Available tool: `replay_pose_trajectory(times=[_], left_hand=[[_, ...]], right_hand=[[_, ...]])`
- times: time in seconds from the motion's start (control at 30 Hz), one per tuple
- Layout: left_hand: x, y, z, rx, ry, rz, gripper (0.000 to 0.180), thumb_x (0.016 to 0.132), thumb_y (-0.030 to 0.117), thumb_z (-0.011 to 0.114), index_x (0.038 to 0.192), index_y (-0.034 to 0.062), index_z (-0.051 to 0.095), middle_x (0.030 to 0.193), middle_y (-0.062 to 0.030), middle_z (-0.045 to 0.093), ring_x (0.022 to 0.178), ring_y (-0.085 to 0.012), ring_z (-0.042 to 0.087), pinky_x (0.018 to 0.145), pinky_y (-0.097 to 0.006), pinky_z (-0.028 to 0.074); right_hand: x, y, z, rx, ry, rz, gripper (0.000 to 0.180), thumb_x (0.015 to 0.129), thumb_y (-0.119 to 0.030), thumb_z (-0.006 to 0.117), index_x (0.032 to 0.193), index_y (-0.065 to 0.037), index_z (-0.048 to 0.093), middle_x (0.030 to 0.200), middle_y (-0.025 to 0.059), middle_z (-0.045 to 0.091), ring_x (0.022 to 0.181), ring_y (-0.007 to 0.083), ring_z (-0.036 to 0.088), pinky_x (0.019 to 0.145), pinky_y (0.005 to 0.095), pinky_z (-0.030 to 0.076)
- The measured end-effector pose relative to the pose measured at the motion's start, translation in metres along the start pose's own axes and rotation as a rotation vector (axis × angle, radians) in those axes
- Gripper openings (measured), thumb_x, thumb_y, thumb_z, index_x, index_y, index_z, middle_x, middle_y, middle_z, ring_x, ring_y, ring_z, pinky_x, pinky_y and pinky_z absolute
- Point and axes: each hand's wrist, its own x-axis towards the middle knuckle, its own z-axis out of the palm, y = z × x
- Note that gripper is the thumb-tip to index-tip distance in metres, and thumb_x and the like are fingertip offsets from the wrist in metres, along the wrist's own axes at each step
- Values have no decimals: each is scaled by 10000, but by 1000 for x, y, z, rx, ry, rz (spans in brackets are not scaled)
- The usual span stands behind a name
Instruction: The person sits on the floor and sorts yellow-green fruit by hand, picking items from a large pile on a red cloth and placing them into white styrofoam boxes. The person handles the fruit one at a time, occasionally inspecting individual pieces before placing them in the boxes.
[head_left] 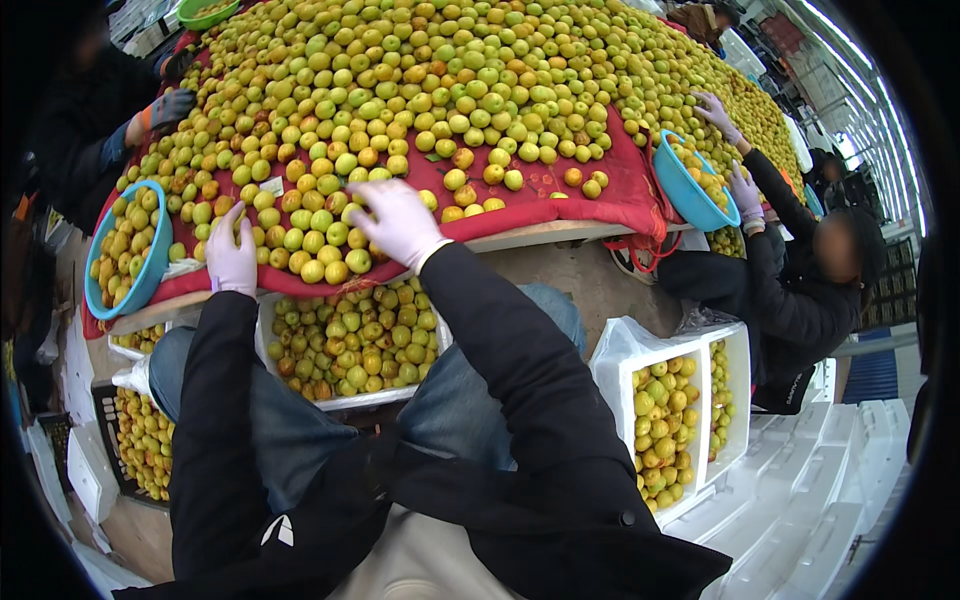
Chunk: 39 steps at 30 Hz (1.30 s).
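A wide heap of round yellow-green fruits (pixel 330 225) with reddish patches, which look like jujubes, covers the red cloth (pixel 400 270) on the table before me. My left hand (pixel 232 258), in a pale lilac glove, is open at the left edge of the near fruits, its fingers stretched forward. My right hand (pixel 398 222), gloved alike, spreads its fingers low over the fruits to the right; I see nothing held in it. Below the table edge, between my knees, stands a white foam box (pixel 350 400) filled with the same fruits.
Blue basins (pixel 160 255) (pixel 690 200) of fruit sit at the table's left and right edges. White foam boxes (pixel 735 400) with fruit stand to my right, a black crate (pixel 105 430) to my left. Gloved co-workers' hands (pixel 168 108) (pixel 745 190) reach in from both sides.
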Motion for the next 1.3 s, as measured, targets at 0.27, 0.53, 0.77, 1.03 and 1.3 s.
replay_pose_trajectory(times=[0.27, 0.53, 0.77, 1.03, 1.3], left_hand=[[-2, 8, -1, -52, 12, -108, 360, 948, 279, 629, 1200, 40, 726, 989, -228, 742, 943, -384, 721, 871, -468, 570], [-2, 27, -14, 57, 28, -116, 245, 968, 226, 589, 1102, 80, 732, 949, -158, 717, 904, -359, 683, 851, -485, 536], [-2, 24, -16, -20, 38, -74, 248, 963, 206, 597, 1111, 53, 725, 940, -161, 710, 926, -344, 677, 879, -469, 529], [-4, 19, -10, -34, 50, -41, 253, 957, 219, 619, 1137, 70, 714, 961, -137, 720, 960, -313, 681, 897, -445, 531], [-5, 15, -5, -28, 91, 5, 217, 946, 219, 629, 1092, 77, 706, 932, -107, 712, 937, -280, 678, 878, -424, 533]], right_hand=[[-17, 40, 0, 109, 174, 244, 411, 977, -266, 678, 1267, 25, 684, 1201, 212, 725, 1131, 340, 689, 1010, 418, 515], [-19, 36, -7, -43, 40, 254, 385, 1049, -248, 587, 1335, 1, 647, 1250, 214, 699, 1172, 337, 661, 1034, 428, 496], [-21, 27, -4, -260, 60, 224, 312, 1039, -240, 592, 1279, -64, 686, 1084, 181, 707, 1054, 348, 669, 973, 444, 510], [-23, 20, -4, -371, 73, 249, 292, 1050, -275, 580, 1209, -71, 716, 1116, 155, 744, 1050, 345, 680, 965, 444, 520], [-14, 18, -1, -494, 34, 223, 333, 1023, -304, 625, 1237, -63, 707, 1142, 147, 743, 1057, 323, 694, 952, 429, 532]])
